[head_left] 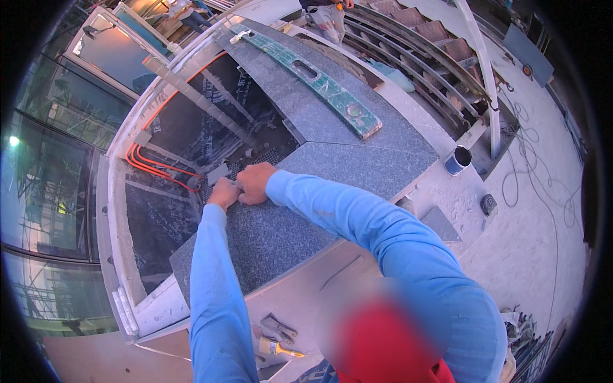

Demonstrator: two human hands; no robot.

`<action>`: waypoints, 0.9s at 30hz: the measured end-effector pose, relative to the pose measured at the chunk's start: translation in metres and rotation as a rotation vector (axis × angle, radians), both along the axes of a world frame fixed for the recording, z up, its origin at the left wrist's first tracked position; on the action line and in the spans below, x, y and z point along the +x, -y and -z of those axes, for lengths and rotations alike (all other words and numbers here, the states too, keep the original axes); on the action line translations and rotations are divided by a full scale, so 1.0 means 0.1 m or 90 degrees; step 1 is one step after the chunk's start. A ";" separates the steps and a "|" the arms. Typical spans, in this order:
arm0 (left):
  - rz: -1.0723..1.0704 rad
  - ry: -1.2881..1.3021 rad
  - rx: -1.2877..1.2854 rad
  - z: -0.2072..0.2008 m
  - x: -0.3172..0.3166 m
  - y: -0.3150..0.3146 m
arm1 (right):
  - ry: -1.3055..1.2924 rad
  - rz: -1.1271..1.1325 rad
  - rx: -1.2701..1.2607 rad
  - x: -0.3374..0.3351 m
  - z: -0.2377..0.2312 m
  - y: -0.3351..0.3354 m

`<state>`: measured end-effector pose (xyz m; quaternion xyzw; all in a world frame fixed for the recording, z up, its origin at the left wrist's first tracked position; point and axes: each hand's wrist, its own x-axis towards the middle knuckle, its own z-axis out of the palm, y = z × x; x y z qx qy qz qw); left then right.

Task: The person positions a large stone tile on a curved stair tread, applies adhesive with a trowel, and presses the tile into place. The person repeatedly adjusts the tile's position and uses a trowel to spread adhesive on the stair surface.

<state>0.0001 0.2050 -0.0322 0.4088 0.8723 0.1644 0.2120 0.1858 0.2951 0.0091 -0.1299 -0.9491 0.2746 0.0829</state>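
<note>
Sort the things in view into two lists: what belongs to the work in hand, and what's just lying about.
Apparently in the work:
- left hand and right hand, close together; anything pinched is unclear
- grey slab beneath them

Lying about, untouched now:
- green level, though possibly related
- open can
- paintbrush
- small grey offcut

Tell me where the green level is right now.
In the head view, the green level lies at the upper middle, on the far grey stone slab, beyond the right hand, with the blue tin off to its right.
</note>
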 end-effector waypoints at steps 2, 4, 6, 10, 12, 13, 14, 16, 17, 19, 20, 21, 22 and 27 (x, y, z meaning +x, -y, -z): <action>0.019 0.030 0.038 -0.03 0.02 0.02 | 0.007 0.009 -0.002 0.01 -0.01 -0.01; 0.040 0.033 0.003 -0.07 0.02 0.02 | 0.016 0.009 0.002 0.03 -0.02 -0.02; 0.040 0.051 -0.020 -0.10 0.03 0.02 | 0.033 0.003 0.017 0.06 -0.03 -0.02; 0.017 0.063 -0.007 -0.12 0.02 0.02 | 0.008 0.020 -0.007 0.09 -0.07 -0.02; 0.016 0.069 -0.001 -0.09 0.00 0.01 | 0.012 0.034 -0.037 0.09 -0.09 -0.03; 0.019 0.068 0.000 -0.07 -0.01 0.00 | 0.007 0.035 -0.034 0.09 -0.09 -0.04; 0.007 0.083 -0.006 -0.04 -0.03 0.00 | 0.004 0.034 -0.032 0.08 -0.09 -0.04; 0.040 0.054 0.016 0.00 -0.06 -0.02 | 0.004 0.040 -0.034 0.07 -0.09 -0.04; 0.026 0.069 0.011 0.03 -0.07 -0.02 | 0.007 0.045 -0.038 0.07 -0.09 -0.04; 0.028 0.057 0.005 0.05 -0.08 -0.01 | 0.010 0.041 -0.036 0.06 -0.09 -0.05; 0.006 0.073 -0.005 0.05 -0.08 -0.01 | 0.011 0.033 -0.033 0.05 -0.09 -0.05; 0.024 0.059 0.010 0.04 -0.08 0.00 | 0.011 0.025 -0.029 0.05 -0.08 -0.06; 0.026 0.058 0.024 0.03 -0.07 0.00 | 0.016 0.025 -0.034 0.04 -0.08 -0.06; 0.051 0.036 0.006 -0.03 -0.02 0.00 | 0.023 0.017 -0.043 0.03 -0.07 -0.09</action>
